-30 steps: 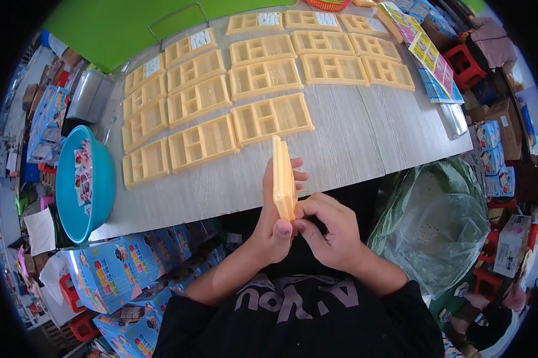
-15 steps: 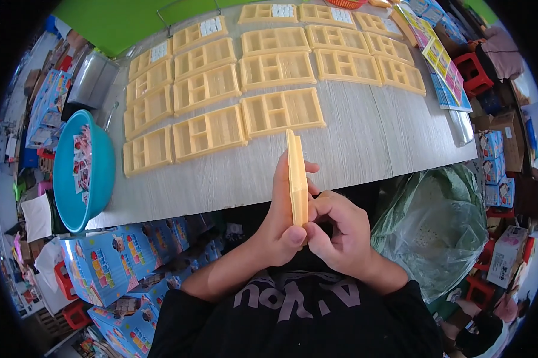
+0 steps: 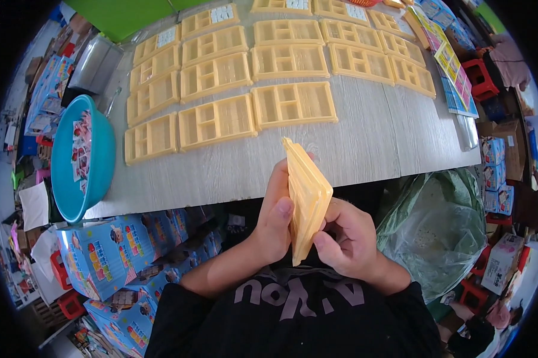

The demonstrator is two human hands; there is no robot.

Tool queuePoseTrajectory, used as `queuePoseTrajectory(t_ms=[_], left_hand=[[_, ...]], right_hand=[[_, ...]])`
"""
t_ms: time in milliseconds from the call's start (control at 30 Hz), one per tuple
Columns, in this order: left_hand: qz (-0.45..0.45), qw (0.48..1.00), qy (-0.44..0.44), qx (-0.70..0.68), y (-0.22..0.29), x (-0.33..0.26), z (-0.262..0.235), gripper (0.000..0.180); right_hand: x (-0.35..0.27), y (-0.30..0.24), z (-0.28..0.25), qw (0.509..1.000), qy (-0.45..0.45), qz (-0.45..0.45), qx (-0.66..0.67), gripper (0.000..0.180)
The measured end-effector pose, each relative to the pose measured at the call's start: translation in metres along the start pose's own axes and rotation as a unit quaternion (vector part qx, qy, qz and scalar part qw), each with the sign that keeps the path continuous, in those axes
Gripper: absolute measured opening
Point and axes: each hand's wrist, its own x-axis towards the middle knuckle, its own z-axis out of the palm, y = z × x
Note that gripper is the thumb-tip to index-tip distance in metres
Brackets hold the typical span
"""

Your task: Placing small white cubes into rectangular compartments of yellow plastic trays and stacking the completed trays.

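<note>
Close to my body, just off the table's front edge, I hold a pale yellow plastic tray (image 3: 308,200), tipped up on its side. It may be several trays nested; the edge does not tell clearly. My left hand (image 3: 275,218) supports it from the left, thumb on its near face and fingers behind. The bent fingers and thumb of my right hand (image 3: 348,232) pinch its right edge. Beyond my hands, matching yellow compartment trays (image 3: 293,102) lie in rows. Some at the back hold white pieces (image 3: 222,13).
A teal basin (image 3: 105,173) of small printed packets stands at the table's left edge. Colourful printed sheets (image 3: 448,71) lie at the far right. A green bag with a clear liner (image 3: 430,227) is at my right. Blue printed boxes (image 3: 102,256) are stacked at lower left.
The held tray has turned from nearly edge-on to show more of its broad side, its lower end closer to me. My left thumb has moved up along it. The view has shifted slightly.
</note>
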Motion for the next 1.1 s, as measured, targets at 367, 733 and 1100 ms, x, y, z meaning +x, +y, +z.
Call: queuePoseTrajectory(t_ms=[367,733,1100], left_hand=[[-0.037,0.995,-0.064,-0.065,-0.018,-0.011,-0.020,0.108],[0.002,0.995,-0.101,-0.025,-0.020,-0.015,-0.037,0.116],[0.058,0.993,-0.096,-0.029,-0.012,-0.009,-0.029,0.094]], right_hand=[[-0.003,-0.004,0.003,0.997,0.010,0.025,-0.074,0.019],[0.005,-0.016,-0.009,0.972,0.022,-0.082,-0.219,0.021],[0.014,-0.029,-0.007,0.952,0.014,-0.048,-0.301,0.028]])
